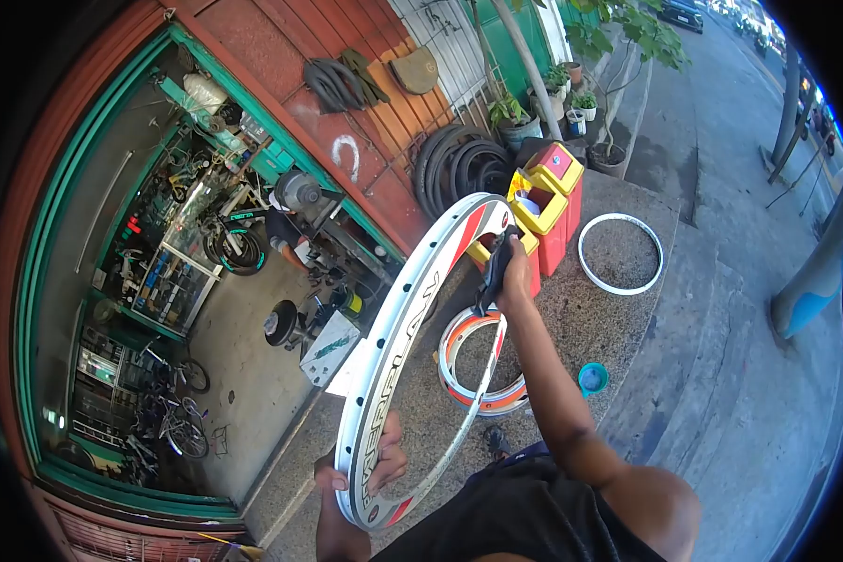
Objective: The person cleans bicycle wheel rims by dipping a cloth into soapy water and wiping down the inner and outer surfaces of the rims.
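Note:
A white bicycle rim (391, 323) with grey, red and black markings stands tilted in front of me, held up between both hands. My left hand (377, 464) is closed around its lower end, with the thumb on the outer side and the fingers inside the hoop. Near the rim's top, my right hand (513, 276) grips a black cloth (493, 272) that lies against the rim. Below, orange and white rims (452, 348) lie stacked on the ground, partly hidden by the held rim and my arm.
Another white rim (659, 258) lies on the pavement, with a teal bowl (593, 378) nearby. Red and yellow containers (571, 211) stand behind it, beside stacked black tyres (437, 173). Through the green-framed shop opening, a person (283, 229) is beside a machine (300, 192); bicycles (183, 426) stand further in.

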A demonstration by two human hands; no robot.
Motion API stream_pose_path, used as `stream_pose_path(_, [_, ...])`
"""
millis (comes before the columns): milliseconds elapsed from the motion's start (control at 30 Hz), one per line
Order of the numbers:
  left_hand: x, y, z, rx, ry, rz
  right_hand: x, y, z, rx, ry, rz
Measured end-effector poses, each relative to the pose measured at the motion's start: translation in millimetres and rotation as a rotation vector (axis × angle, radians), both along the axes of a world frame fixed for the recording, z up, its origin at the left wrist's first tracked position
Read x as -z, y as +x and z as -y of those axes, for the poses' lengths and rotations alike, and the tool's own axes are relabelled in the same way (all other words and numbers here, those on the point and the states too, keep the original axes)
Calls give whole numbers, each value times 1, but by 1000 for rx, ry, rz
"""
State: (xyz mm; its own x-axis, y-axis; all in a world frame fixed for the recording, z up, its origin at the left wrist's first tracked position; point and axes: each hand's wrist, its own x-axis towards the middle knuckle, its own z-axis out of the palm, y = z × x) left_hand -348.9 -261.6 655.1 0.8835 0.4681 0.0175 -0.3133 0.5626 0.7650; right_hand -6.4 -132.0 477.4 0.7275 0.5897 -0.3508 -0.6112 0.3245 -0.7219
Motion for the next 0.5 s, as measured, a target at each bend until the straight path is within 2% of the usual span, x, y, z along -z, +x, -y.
stream_pose_path(67, [15,-4,-8,43,45,-177,-58,-25,59,-236,438,-288])
stream_pose_path(133, [44,-17,-29,238,93,-225,-72,-38,76,-335,636,-231])
stream_pose_path(167, [56,-21,-38,336,103,-245,-82,-48,80,-269,514,-280])
stream_pose_path(233, [67,-27,-44,434,101,-311,-52,-48,64,-393,427,-321])
stream_pose_path(300, [78,-31,-50,591,263,-557,-47,-60,66,-432,253,-248])
stream_pose_path(367, [95,-40,-56,679,291,-641,-40,-83,61,-384,291,-381])
stream_pose_path(400, [102,-43,-55,701,438,-714,-59,-94,72,-302,268,-430])
stream_pose_path(433, [109,-45,-53,717,583,-787,-51,-101,73,-261,265,-429])
stream_pose_path(467, [115,-42,-52,606,585,-715,-47,-109,75,-293,209,-505])
stream_pose_path(500, [109,-29,-44,298,529,-640,-41,-118,77,-326,149,-582])
